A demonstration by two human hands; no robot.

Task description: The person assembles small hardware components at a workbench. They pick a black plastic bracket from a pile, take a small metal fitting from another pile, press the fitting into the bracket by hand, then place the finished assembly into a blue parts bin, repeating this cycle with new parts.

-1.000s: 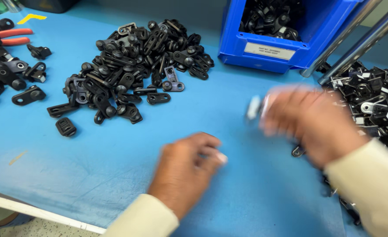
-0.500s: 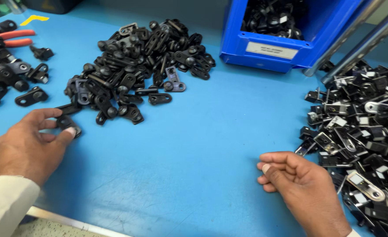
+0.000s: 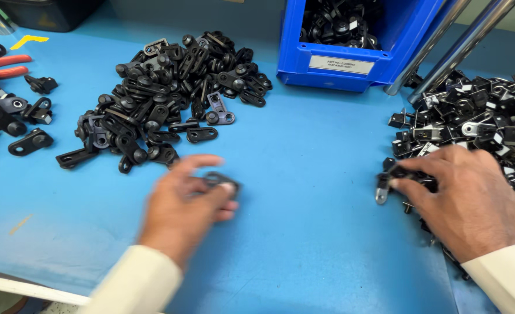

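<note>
Since half a second ago, the left hand (image 3: 185, 200) has swung from the bench's left side toward the middle, and the right hand (image 3: 464, 197) has slid up to the right-hand heap. Blurred by motion, the left hand pinches a small black metal bracket (image 3: 219, 179) between thumb and fingertips, just above the blue bench (image 3: 315, 174) and just below the large middle pile of black flat link-shaped parts (image 3: 164, 99). The right hand grips a black clip with a silver tab (image 3: 385, 183) at the edge of the heap of black and silver clips (image 3: 478, 116). Behind stand a blue plastic bin of black parts (image 3: 350, 40) and two slanted steel tubes (image 3: 444, 46); red-handled pliers (image 3: 4, 65) lie far left.
</note>
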